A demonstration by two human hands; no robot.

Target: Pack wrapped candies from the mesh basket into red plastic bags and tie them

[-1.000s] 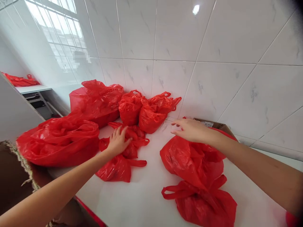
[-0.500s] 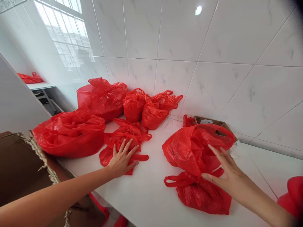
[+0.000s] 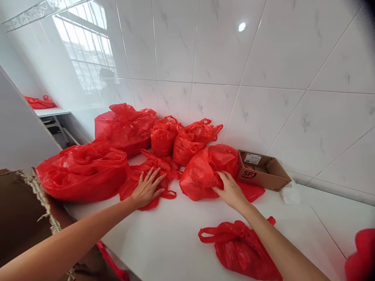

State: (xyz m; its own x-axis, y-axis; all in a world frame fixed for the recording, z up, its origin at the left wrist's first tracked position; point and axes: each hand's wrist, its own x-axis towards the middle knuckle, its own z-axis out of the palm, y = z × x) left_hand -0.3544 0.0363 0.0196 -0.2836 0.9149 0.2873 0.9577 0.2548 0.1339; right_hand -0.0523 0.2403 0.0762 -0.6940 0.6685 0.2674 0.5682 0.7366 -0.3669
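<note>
My left hand (image 3: 147, 190) lies with fingers spread on a crumpled red plastic bag (image 3: 170, 163) whose loop handle sticks out to the right. My right hand (image 3: 231, 190) has its thumb and fingers curled into the side of a puffed-up red plastic bag (image 3: 197, 175), gripping the film. What this bag contains is hidden. Closer to me, partly under my right forearm, another red plastic bag (image 3: 234, 246) lies fairly flat with a handle loop to the left.
Several filled red bags (image 3: 162, 136) stand along the tiled wall. An open cardboard box (image 3: 262, 171) sits at the back right of the white table (image 3: 164, 238). A large torn-edged carton (image 3: 23, 214) is at the left edge.
The puffed bag has moved left and back toward the wall with my right hand, uncovering the cardboard box. My left hand has stayed on its bag.
</note>
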